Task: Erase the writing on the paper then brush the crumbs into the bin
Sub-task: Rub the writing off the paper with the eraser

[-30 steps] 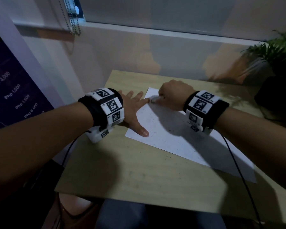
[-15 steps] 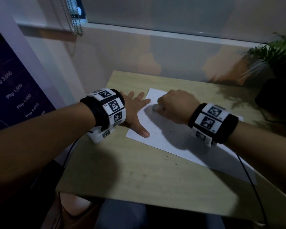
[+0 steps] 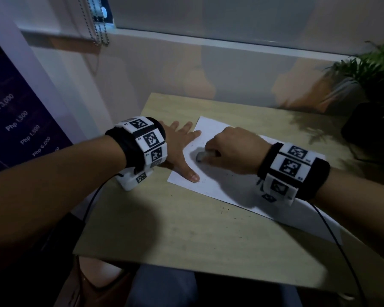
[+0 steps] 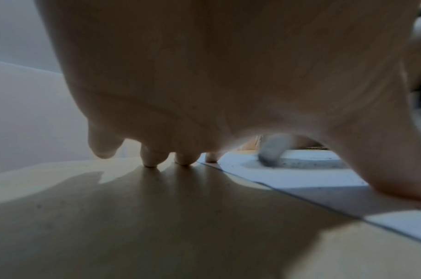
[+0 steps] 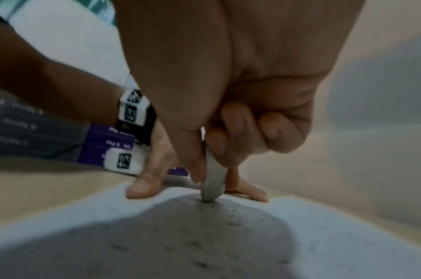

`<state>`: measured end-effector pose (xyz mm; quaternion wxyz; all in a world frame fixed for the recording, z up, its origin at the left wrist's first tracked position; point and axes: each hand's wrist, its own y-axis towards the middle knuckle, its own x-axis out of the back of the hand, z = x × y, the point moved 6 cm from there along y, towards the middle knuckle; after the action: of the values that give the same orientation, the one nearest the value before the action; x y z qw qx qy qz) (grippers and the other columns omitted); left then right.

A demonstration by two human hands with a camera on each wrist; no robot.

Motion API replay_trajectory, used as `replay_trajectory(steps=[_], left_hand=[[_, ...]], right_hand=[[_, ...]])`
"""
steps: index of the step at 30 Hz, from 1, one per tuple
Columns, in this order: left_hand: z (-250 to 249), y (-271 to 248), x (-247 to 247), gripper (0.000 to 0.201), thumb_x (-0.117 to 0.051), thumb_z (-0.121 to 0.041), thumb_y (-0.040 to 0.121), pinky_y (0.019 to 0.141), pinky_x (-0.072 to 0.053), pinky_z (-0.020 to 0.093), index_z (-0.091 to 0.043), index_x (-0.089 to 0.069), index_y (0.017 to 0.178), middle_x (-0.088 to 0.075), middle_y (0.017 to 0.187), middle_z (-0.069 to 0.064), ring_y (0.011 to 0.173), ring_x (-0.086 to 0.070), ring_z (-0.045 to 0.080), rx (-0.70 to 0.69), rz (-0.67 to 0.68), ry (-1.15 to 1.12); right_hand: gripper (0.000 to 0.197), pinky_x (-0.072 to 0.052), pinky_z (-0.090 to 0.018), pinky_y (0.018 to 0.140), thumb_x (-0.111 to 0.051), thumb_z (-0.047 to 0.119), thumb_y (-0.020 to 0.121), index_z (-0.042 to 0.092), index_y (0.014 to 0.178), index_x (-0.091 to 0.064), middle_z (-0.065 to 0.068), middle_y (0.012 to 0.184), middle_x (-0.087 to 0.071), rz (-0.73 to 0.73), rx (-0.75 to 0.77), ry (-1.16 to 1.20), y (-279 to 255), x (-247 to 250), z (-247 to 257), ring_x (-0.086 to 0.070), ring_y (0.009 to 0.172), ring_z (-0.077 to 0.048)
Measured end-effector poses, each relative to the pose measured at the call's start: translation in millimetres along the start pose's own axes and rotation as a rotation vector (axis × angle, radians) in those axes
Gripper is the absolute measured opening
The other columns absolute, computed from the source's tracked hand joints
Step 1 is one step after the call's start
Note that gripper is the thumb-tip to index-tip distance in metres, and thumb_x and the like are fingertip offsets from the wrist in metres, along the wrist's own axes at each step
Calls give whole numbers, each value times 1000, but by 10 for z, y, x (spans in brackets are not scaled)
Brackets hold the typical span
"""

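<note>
Head view: a person sits at a light wooden bench [image 3: 186,229] set against a wall, both forearms reaching in.
Paper: a white sheet of paper [image 3: 220,185] lies flat on the far middle of the bench, turned at an angle, its near right part running under the right forearm.
Right hand: the right hand [image 3: 233,149] is curled, thumb and fingers pinching a grey-white eraser [image 3: 201,156]; the eraser's tip touches the paper near the sheet's left edge.
Right wrist view: the eraser [image 5: 213,181] stands nearly upright, its rounded lower end on the sheet, in the hand's shadow.
Left hand: the left hand [image 3: 182,149] lies flat with fingers spread and straight, holding nothing; the thumb and index finger press on the left edge of the paper, while the other fingers rest on the bare bench.
Left wrist view: the fingertips [image 4: 152,160] touch the wood just left of the sheet's edge.
Crumbs: dark eraser crumbs [image 5: 231,224] are scattered on the paper near the eraser, with a few specks on the bench nearer the person.
Surroundings: a potted plant [image 3: 372,85] stands at the far right of the bench; a purple price sign [image 3: 18,127] hangs at the left.
Bin: not seen in any view.
</note>
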<state>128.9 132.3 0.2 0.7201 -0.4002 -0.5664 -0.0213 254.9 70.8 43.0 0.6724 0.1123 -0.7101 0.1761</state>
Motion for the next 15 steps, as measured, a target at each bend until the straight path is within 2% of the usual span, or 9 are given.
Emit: replay_trajectory(steps=[3, 5, 8, 11, 13, 15], left_hand=[[-2, -18, 8, 144, -61, -95, 55, 123, 3, 62, -37, 22, 157, 31, 165, -6, 155, 20, 29, 1, 7, -6], [3, -24, 3, 147, -58, -97, 50, 123, 4, 62, -37, 23, 157, 31, 165, -6, 155, 20, 28, -2, 11, -14], [14, -14, -7, 148, -58, -98, 50, 123, 2, 63, -37, 23, 157, 31, 165, -5, 155, 20, 30, -2, 5, -11], [2, 0, -13, 143, -63, -94, 57, 123, 1, 63, -36, 22, 158, 30, 166, -5, 155, 19, 30, 4, -2, -10], [-5, -8, -10, 146, -60, -96, 53, 123, 1, 62, -37, 22, 158, 30, 166, -5, 155, 19, 30, 2, -4, -8], [-4, -9, -8, 149, -55, -99, 45, 123, 2, 62, -38, 22, 157, 30, 166, -6, 155, 19, 29, -4, -3, -12]], right_hand=[[55, -31, -30, 52, -51, 61, 94, 13, 68, -54, -5, 66, -53, 22, -131, 60, 84, 52, -311, -53, 65, -27], [54, -31, -28, 50, -49, 56, 97, 12, 66, -51, -7, 67, -52, -29, -194, -2, 122, 111, -454, -53, 66, -31], [44, -24, -26, 48, -46, 43, 101, 11, 71, -47, -5, 69, -48, -62, -145, -110, 72, 99, -261, -50, 66, -30], [44, -27, -29, 49, -48, 48, 100, 14, 70, -51, 0, 63, -48, -33, -9, -42, -39, -7, -14, -50, 62, -25], [46, -35, -31, 52, -52, 53, 97, 18, 69, -54, 1, 64, -51, 17, -35, 29, -8, -16, -120, -52, 63, -25], [52, -36, -32, 52, -51, 58, 95, 16, 64, -50, -2, 64, -51, 13, -149, 59, 70, 24, -379, -52, 64, -28]])
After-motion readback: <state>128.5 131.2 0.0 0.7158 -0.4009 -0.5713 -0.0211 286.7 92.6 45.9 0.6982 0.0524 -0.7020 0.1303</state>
